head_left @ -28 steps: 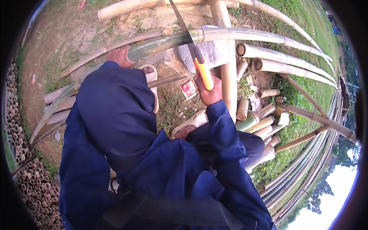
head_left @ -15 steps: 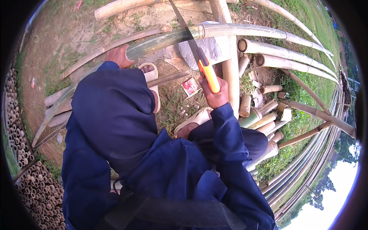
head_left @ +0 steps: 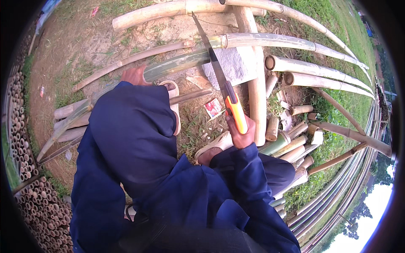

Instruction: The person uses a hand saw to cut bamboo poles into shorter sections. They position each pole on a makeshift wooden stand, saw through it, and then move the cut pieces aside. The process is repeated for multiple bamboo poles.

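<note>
My right hand is closed round the orange and black handle of a handsaw. The saw's long blade lies across a greenish bamboo pole, close to a pale joint ring. Farther left, my left hand grips that same pole, with its fingers partly hidden behind it. My left knee, in dark cloth, covers part of the pole's left stretch. To the right of the blade, the pole passes over an upright-looking bamboo post.
Cut bamboo pieces lie heaped right of my right foot. A pale sack-like sheet and a small red-and-white packet are on the ground. More poles stretch right. Stacked bamboo fills the lower left.
My right hand has drawn the saw back toward my body, so the blade crosses the pole nearer its tip. My left hand keeps its place on the pole. The view has shifted slightly.
</note>
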The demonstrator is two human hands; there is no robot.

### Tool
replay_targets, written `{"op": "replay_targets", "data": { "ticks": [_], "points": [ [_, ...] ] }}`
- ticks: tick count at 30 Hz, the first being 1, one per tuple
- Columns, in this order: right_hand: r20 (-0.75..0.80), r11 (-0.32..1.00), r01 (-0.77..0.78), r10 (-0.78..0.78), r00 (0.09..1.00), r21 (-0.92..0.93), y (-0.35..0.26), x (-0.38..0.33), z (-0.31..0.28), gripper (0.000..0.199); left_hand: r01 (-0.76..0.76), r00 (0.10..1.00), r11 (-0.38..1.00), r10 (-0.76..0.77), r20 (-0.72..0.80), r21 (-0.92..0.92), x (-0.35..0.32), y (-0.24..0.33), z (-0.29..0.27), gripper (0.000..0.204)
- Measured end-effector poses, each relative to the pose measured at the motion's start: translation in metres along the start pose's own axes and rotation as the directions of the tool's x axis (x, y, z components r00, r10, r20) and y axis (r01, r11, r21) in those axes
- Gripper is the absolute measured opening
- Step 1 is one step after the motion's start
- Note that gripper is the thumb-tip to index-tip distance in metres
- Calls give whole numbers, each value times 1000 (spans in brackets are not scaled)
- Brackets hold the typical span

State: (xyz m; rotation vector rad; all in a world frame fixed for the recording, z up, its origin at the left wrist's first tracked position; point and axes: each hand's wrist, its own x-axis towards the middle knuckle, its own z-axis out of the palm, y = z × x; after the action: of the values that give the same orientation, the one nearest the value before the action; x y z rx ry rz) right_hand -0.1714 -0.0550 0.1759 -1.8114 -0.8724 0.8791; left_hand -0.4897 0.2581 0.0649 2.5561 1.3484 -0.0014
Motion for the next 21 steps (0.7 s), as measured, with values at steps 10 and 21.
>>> {"op": "replay_targets", "data": {
  "ticks": [10,21],
  "points": [
    [-24,989,133,-132,991,59,-42,-67,-46,16,-18,985,1000,20,170,-12,-20,-16,1,54],
    [-27,966,240,-243,970,-93,-30,-52,-53,14,-65,967,994,41,253,84,-45,-21,37,30]
  ]
}}
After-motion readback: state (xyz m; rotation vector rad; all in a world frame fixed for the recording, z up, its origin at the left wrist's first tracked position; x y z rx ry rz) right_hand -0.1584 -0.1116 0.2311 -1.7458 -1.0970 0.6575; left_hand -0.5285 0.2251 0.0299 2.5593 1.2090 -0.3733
